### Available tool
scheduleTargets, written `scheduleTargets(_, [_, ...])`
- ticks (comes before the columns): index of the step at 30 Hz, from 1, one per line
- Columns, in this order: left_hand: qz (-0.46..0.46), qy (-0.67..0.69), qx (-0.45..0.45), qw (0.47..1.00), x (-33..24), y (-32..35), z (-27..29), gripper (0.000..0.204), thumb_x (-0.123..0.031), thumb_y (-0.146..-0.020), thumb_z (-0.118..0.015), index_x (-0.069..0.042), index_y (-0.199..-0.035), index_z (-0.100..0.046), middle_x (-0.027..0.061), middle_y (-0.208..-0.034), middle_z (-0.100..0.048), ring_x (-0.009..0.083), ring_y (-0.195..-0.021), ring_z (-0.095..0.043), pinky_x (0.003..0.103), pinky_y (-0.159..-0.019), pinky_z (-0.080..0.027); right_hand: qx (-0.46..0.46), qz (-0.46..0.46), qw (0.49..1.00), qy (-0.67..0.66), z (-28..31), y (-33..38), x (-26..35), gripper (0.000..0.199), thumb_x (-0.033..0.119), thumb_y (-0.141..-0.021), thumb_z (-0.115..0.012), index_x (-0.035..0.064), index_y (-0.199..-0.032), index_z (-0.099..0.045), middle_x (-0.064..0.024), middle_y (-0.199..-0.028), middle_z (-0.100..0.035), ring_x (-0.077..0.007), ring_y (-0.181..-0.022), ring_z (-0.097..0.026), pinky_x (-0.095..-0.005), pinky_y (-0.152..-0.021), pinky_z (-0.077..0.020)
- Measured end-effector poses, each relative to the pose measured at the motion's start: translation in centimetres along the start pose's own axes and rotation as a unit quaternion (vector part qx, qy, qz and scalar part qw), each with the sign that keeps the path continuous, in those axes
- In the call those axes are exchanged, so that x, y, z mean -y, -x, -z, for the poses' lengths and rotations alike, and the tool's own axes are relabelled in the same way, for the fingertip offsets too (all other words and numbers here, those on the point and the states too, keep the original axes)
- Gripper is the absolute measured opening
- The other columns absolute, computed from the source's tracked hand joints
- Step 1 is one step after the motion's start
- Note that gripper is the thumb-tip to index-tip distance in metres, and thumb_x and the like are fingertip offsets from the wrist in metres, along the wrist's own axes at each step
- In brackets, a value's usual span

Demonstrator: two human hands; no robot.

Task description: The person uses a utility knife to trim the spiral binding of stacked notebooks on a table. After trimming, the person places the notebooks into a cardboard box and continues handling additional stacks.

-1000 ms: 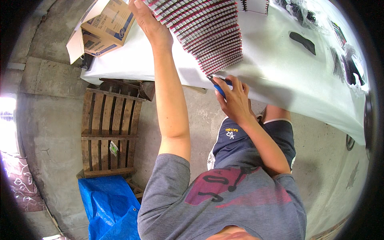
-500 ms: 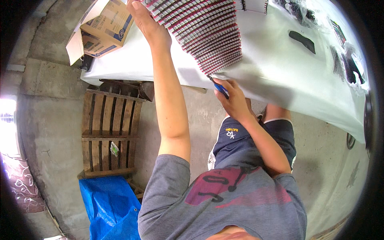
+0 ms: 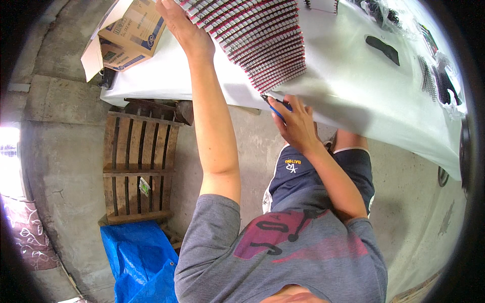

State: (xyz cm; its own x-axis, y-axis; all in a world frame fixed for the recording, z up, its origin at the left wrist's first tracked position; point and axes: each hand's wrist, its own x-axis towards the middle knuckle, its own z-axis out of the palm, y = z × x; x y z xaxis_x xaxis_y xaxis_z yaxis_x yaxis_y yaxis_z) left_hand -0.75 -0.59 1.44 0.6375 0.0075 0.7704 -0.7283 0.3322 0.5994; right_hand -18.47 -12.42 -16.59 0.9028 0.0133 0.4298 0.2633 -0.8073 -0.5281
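The right hand (image 3: pixel 298 123) pinches a blue pen (image 3: pixel 277 107), its tip touching the near end of a fanned stack of red-and-white booklets (image 3: pixel 257 43) on the white table (image 3: pixel 348 86). The stack's long axis runs away from that hand, up and left, to where the left hand (image 3: pixel 184 28) presses flat on its far edge.

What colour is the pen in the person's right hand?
Blue: the pen held in the right hand shows best in the head view, at the edge of the striped stack.
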Motion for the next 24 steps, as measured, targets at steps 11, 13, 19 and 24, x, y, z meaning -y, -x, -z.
scheduleTargets(11, [-0.057,-0.198,-0.010,0.978,0.3,0.0,0.9,0.051,-0.045,-0.097,-0.023,-0.006,-0.116,-0.050,0.0129,-0.130,-0.037,0.0237,-0.125,-0.033,0.039,-0.106,-0.023,0.080,-0.075,0.981,-0.160,0.9,-0.1,-1.7,0.036,0.030,-0.083,-0.061,0.0200,-0.117,-0.055,-0.0133,-0.104,-0.053,-0.0271,-0.096,-0.056,-0.0414,-0.078,-0.0430])
scheduleTargets(13, [-0.081,-0.230,0.013,0.970,0.3,0.0,0.9,0.049,-0.044,-0.097,-0.023,-0.010,-0.123,-0.046,0.0115,-0.139,-0.030,0.0240,-0.130,-0.028,0.041,-0.108,-0.024,0.105,-0.060,0.985,-0.123,5.4,-0.7,-1.3,0.038,0.026,-0.079,-0.063,0.0215,-0.117,-0.056,-0.0110,-0.108,-0.051,-0.0270,-0.104,-0.051,-0.0464,-0.088,-0.0353])
scheduleTargets(19, [0.026,0.009,-0.076,0.997,-2.7,0.0,-2.0,0.078,-0.068,-0.087,-0.023,-0.011,-0.139,-0.032,0.0127,-0.147,-0.019,0.0277,-0.130,-0.033,0.043,-0.107,-0.031,-0.035,-0.046,0.992,0.116,15.3,-1.4,-7.4,0.040,0.020,-0.076,-0.064,0.0176,-0.115,-0.058,-0.0105,-0.106,-0.052,-0.0262,-0.101,-0.052,-0.0433,-0.088,-0.0344])
scheduleTargets(24, [0.259,0.161,-0.047,0.951,-1.9,-2.3,0.6,0.077,-0.063,-0.088,-0.034,0.002,-0.129,-0.044,0.0119,-0.120,-0.056,0.0208,-0.109,-0.053,0.033,-0.094,-0.042,-0.036,-0.128,0.964,0.232,18.0,-0.6,-14.5,0.037,0.020,-0.077,-0.063,0.0196,-0.113,-0.060,-0.0085,-0.109,-0.052,-0.0259,-0.101,-0.052,-0.0465,-0.088,-0.0325])
